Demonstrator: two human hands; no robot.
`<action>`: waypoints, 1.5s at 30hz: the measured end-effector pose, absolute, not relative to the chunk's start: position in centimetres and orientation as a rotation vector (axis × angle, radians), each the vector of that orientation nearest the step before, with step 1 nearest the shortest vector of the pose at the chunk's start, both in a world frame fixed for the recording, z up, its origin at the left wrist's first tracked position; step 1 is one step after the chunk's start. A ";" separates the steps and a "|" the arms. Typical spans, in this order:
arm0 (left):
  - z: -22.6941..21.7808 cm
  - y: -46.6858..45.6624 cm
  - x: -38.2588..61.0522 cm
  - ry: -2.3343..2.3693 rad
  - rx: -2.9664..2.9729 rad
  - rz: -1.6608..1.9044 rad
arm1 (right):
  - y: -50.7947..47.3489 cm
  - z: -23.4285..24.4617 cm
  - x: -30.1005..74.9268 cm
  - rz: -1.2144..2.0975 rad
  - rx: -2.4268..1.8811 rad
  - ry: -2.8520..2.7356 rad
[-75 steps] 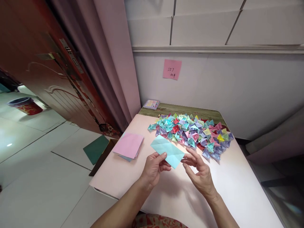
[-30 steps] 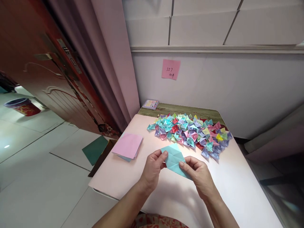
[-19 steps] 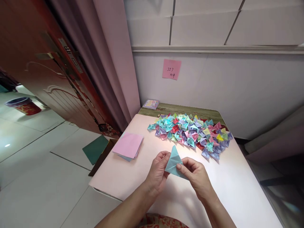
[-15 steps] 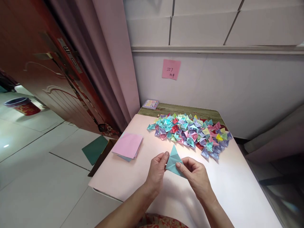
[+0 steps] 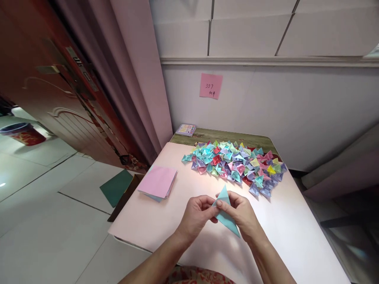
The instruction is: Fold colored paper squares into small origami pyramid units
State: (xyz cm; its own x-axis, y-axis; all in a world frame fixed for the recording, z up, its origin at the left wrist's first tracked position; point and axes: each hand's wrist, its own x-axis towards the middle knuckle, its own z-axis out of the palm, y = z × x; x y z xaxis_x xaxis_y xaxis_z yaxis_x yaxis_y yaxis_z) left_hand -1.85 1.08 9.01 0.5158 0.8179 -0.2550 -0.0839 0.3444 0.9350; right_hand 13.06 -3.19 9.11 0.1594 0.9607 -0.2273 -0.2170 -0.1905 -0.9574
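Note:
Above the pale table, a teal sheet of origami paper (image 5: 227,221), folded into a narrow triangle, is held between my two hands. My left hand (image 5: 197,215) pinches its left edge, thumb on top and fingers partly hidden behind. My right hand (image 5: 244,215) grips it from the other side, the thumb pressed on the paper near the left thumb. Beyond my hands lies a wide heap of small folded paper pieces (image 5: 233,161) in blue, purple, pink, red, green and yellow. Left of my hands is a stack of square paper (image 5: 156,182), pink on top.
The pale table (image 5: 142,225) has a wood-patterned strip along its back. A small pack (image 5: 186,130) rests at the back left corner. A pink note (image 5: 211,86) with handwriting is stuck to the wall. An open box (image 5: 126,193) stands beside the table's left edge.
The teal paper has turned and now looks narrower, its lower tip pointing down to the right. My left hand has moved right, bringing both thumbs close together. The view has shifted slightly.

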 end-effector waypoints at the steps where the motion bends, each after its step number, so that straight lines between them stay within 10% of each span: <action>1: 8.9 1.1 -1.9 0.852 1.051 0.665 | -3.1 8.9 13.0 1.301 -1.281 -0.786; 36: 8.1 2.3 -2.1 0.889 0.850 0.876 | -3.5 8.2 13.1 1.173 -1.402 -0.991; 45: 7.6 2.3 -2.0 0.694 0.680 0.744 | -5.0 10.1 12.5 0.298 -1.430 -1.422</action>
